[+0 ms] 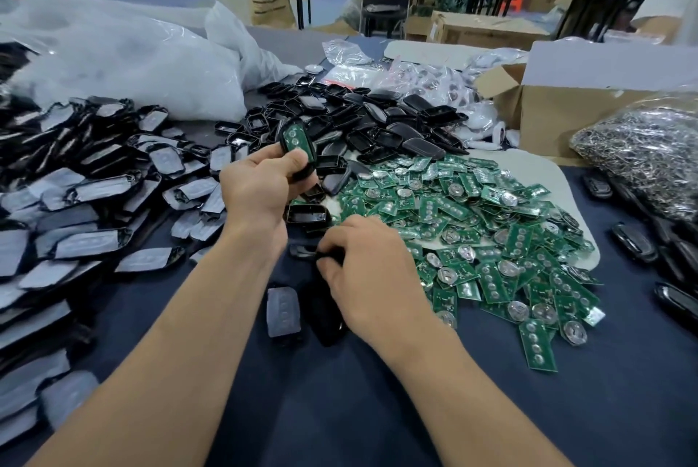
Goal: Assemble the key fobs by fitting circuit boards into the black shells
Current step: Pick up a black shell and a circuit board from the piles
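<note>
My left hand [260, 187] grips a black shell with a green circuit board [295, 139] seated in it, raised above the table. My right hand [372, 270] is lower, its fingers curled round another black shell [329, 258] just above the dark cloth. A heap of green circuit boards [491, 240] with round silver battery clips lies to the right. Empty black shells [359, 122] are piled behind my hands. One open shell [308, 216] lies between my two hands.
Shells with grey button pads [87, 194] cover the left side, and one pad piece [283, 311] lies near my right wrist. White plastic bags [124, 62] sit at back left, a cardboard box [559, 115] and a bag of metal rings [649, 149] at right.
</note>
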Motion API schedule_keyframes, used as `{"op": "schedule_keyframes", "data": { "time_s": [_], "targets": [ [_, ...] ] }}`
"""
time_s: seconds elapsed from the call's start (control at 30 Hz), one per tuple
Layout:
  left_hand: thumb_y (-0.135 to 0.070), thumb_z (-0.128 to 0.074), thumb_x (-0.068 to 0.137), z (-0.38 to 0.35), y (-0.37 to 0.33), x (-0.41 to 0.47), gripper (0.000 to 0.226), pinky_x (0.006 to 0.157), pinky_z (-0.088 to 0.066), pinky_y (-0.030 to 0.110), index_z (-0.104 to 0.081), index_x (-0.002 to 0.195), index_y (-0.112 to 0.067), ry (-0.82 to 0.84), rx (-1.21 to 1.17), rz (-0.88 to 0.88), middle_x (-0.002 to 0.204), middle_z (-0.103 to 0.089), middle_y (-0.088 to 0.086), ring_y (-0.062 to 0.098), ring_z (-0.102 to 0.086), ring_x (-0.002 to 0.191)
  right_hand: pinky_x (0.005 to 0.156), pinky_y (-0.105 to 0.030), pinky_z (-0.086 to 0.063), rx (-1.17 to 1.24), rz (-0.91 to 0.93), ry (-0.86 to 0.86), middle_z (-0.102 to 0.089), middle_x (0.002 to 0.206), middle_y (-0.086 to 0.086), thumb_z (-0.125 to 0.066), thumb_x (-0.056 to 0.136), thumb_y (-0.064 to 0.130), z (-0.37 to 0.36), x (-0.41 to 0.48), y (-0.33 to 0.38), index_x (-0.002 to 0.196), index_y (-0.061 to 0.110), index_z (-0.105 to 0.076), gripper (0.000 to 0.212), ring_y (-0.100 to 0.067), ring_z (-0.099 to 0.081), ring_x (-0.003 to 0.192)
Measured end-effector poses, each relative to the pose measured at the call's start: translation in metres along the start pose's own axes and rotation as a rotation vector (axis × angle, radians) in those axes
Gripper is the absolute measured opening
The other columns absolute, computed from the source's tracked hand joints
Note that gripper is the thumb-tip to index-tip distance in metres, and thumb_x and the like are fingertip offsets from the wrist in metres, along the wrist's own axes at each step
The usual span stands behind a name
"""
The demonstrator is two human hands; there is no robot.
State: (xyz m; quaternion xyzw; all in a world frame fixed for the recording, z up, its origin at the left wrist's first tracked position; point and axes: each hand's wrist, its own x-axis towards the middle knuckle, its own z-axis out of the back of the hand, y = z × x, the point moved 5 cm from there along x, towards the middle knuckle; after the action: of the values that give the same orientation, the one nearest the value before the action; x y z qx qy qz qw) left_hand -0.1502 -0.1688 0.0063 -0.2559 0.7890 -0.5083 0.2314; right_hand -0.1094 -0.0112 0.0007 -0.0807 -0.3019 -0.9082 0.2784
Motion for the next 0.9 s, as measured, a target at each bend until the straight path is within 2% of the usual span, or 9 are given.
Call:
{"op": "schedule_keyframes", "data": {
  "time_s": [0.1, 0.2, 0.27, 0.4, 0.53, 0.6, 0.7, 0.77, 0.9],
  "targets": [
    [0.007, -0.076, 0.087, 0.000, -0.001, -0.001, 0.016, 0.059, -0.059, 0.022, -0.073, 0.076, -0.006, -0.001, 0.003, -0.007, 0.062, -0.073, -0.001, 0.013, -0.070, 0.054, 0.098, -0.040, -0.046, 0.018, -0.018, -0.045, -0.073, 0.104, 0.005, -0.071, 0.092, 0.023, 0.010, -0.005, -0.002, 0.106, 0.024, -0.079, 0.016, -0.022, -0.056, 0.105],
    [0.007, -0.077, 0.085, -0.001, 0.000, -0.001, 0.015, 0.059, -0.059, 0.022, -0.072, 0.078, -0.005, -0.020, 0.012, -0.009, 0.068, -0.074, 0.003, 0.013, -0.071, 0.055, 0.085, -0.038, -0.050, 0.068, -0.031, -0.092, -0.072, 0.087, 0.007, -0.067, 0.093, 0.031, 0.021, -0.010, 0.004, 0.088, 0.025, -0.078, 0.013, -0.017, -0.057, 0.092],
    [0.007, -0.078, 0.085, -0.002, 0.000, -0.003, 0.013, 0.059, -0.059, 0.022, -0.073, 0.081, -0.005, -0.021, 0.018, -0.010, 0.078, -0.074, 0.009, 0.012, -0.071, 0.056, 0.081, -0.037, -0.051, 0.089, 0.004, -0.004, -0.070, 0.080, 0.007, -0.068, 0.088, 0.039, 0.021, -0.014, 0.016, 0.083, 0.024, -0.076, 0.018, -0.017, -0.056, 0.088],
    [0.007, -0.078, 0.084, 0.003, -0.003, -0.004, 0.014, 0.061, -0.060, 0.023, -0.073, 0.078, -0.005, -0.047, 0.012, -0.014, 0.076, -0.072, 0.008, 0.013, -0.070, 0.055, 0.091, -0.036, -0.047, 0.021, 0.150, 0.303, -0.066, 0.086, 0.010, -0.076, 0.077, 0.047, 0.005, -0.023, 0.042, 0.087, 0.030, -0.077, 0.020, -0.016, -0.046, 0.097],
    [0.006, -0.078, 0.084, 0.004, -0.002, -0.004, 0.011, 0.062, -0.060, 0.024, -0.074, 0.080, -0.004, -0.040, 0.015, -0.012, 0.078, -0.072, 0.009, 0.013, -0.070, 0.056, 0.102, -0.032, -0.035, -0.106, 0.185, 0.368, -0.068, 0.099, 0.009, -0.082, 0.065, 0.060, 0.003, -0.025, 0.039, 0.096, 0.033, -0.077, 0.041, -0.017, -0.046, 0.107],
    [0.006, -0.078, 0.084, 0.004, 0.000, -0.004, 0.012, 0.061, -0.059, 0.023, -0.075, 0.079, -0.005, -0.029, 0.037, -0.018, 0.076, -0.074, 0.008, 0.014, -0.070, 0.057, 0.105, -0.034, -0.035, -0.112, 0.233, 0.332, -0.068, 0.097, 0.008, -0.079, 0.072, 0.052, 0.003, -0.029, 0.044, 0.095, 0.032, -0.075, 0.031, -0.018, -0.048, 0.105],
    [0.002, -0.079, 0.084, 0.001, 0.002, -0.003, 0.011, 0.061, -0.061, 0.025, -0.076, 0.080, -0.008, 0.003, 0.089, -0.021, 0.066, -0.076, -0.001, 0.015, -0.072, 0.057, 0.091, -0.035, -0.045, -0.084, 0.275, 0.291, -0.064, 0.080, 0.005, -0.069, 0.079, 0.031, 0.007, -0.032, 0.045, 0.075, 0.027, -0.065, 0.008, -0.020, -0.050, 0.095],
    [-0.002, -0.079, 0.085, -0.003, 0.006, -0.005, 0.010, 0.065, -0.064, 0.032, -0.076, 0.084, -0.012, 0.042, 0.167, -0.015, 0.067, -0.076, -0.002, 0.016, -0.073, 0.058, 0.083, -0.035, -0.049, -0.100, 0.279, 0.221, -0.065, 0.075, 0.005, -0.065, 0.079, 0.023, 0.012, -0.031, 0.039, 0.072, 0.023, -0.068, 0.008, -0.020, -0.053, 0.091],
    [0.000, -0.077, 0.085, -0.016, 0.011, -0.013, 0.018, 0.061, -0.062, 0.029, -0.078, 0.075, -0.015, 0.118, 0.243, -0.036, 0.073, -0.078, 0.003, 0.018, -0.073, 0.062, 0.092, -0.031, -0.052, 0.114, 0.111, -0.074, -0.075, 0.089, 0.006, -0.065, 0.084, 0.016, 0.035, -0.026, 0.010, 0.091, 0.025, -0.081, 0.020, -0.014, -0.064, 0.098]
  ]
}}
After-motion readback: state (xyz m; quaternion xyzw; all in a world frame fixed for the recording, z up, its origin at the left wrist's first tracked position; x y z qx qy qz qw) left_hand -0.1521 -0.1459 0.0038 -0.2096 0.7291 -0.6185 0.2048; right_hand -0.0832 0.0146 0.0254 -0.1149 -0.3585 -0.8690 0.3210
